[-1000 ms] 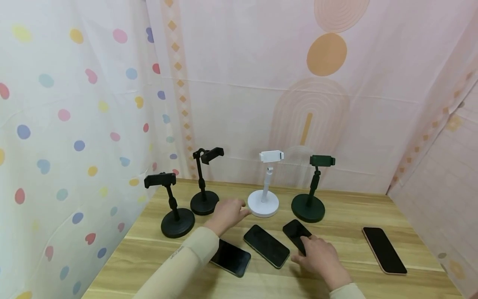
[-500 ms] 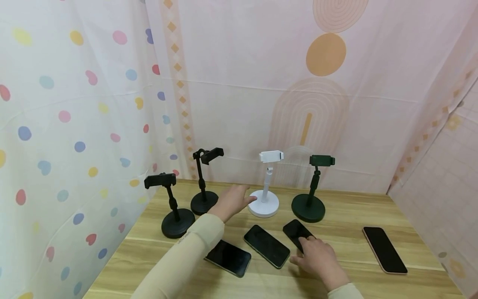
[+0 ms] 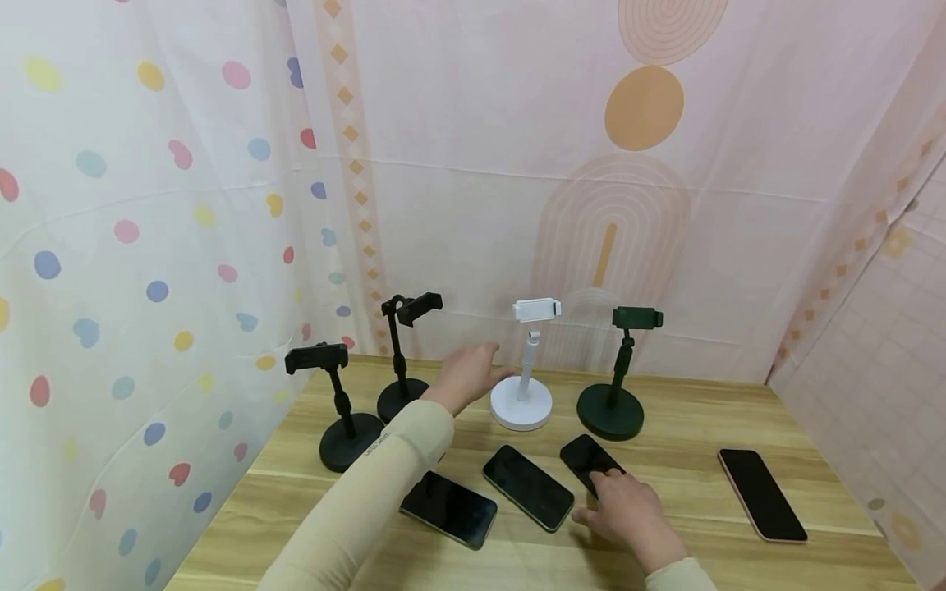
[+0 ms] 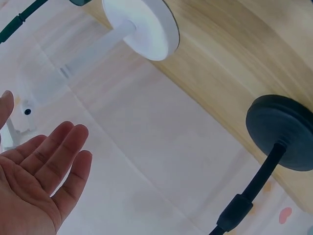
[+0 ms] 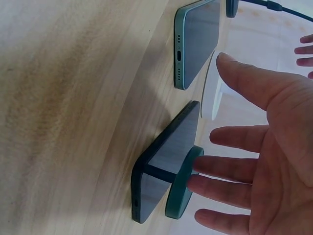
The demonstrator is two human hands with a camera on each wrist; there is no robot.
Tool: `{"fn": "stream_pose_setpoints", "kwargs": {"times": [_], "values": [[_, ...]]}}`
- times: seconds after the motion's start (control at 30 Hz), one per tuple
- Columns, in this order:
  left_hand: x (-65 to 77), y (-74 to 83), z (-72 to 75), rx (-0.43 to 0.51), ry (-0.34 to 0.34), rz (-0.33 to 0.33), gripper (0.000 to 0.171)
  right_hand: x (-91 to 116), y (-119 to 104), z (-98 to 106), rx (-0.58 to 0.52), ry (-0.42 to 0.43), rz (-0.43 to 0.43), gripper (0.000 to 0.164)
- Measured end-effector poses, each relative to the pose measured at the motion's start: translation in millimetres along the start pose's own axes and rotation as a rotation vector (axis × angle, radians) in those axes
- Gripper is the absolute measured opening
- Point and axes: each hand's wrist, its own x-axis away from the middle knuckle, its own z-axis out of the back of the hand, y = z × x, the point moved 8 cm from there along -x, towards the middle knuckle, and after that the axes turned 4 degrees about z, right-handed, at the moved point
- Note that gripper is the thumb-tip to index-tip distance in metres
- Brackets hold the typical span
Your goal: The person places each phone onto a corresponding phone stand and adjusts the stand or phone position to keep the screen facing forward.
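My left hand (image 3: 466,379) reaches out between a black phone stand (image 3: 400,361) and a white phone stand (image 3: 522,402), holding nothing. In the left wrist view its fingers (image 4: 58,149) are extended, the thumb apart, near the white stand's upper part. A dark phone (image 3: 584,455) lies flat in front of the green phone stand (image 3: 611,410). Over its near end is my right hand (image 3: 624,509), covering part of it in the head view. The right wrist view shows those fingers (image 5: 225,188) spread and the palm bare, with the dark phone (image 5: 164,166) lying beyond them.
Another black phone stand (image 3: 351,439) stands at the left. Two phones lie on the wooden table (image 3: 665,414) between the arms: a green-edged phone (image 3: 528,487) and a black phone (image 3: 452,510). A pink-edged phone (image 3: 761,496) lies far right. Patterned curtains (image 3: 458,230) hang behind.
My left hand has moved forward and slightly right, towards the white stand, rising a little. The right hand stays almost in place over the dark phone. Stands and phones have not moved.
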Motion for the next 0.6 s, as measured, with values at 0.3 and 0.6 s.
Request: {"fn": "stream_pose_setpoints", "kwargs": {"times": [0.3,0.6], "values": [[-21.0,6.2,19.4,0.085,0.031,0.038,0.074,-0.6,1.4,1.7,-0.017,-0.007,-0.007,0.060],[-36.8,14.6,26.6,0.192,0.065,0.017,0.076,0.3,2.1,0.2,-0.041,-0.039,-0.020,0.061]]}}
